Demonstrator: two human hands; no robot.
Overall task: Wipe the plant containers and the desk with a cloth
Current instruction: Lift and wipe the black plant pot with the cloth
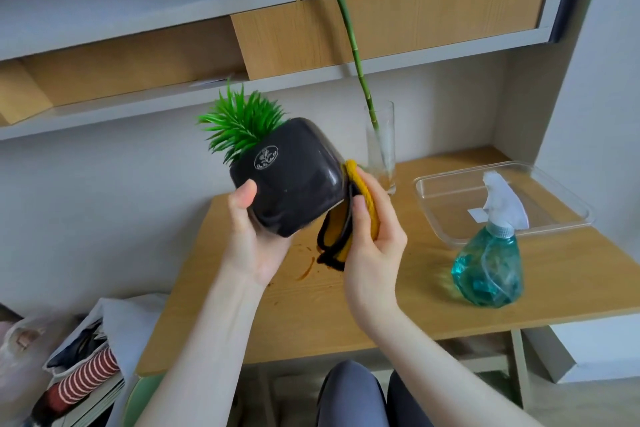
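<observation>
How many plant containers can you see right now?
2: the black pot, tilted in the left hand with the yellow cloth against it, and the glass vase at the desk's back.

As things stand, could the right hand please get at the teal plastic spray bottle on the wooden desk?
Probably not yet: the right hand is gripping the yellow cloth, though nothing stands between it and the teal plastic spray bottle.
</observation>
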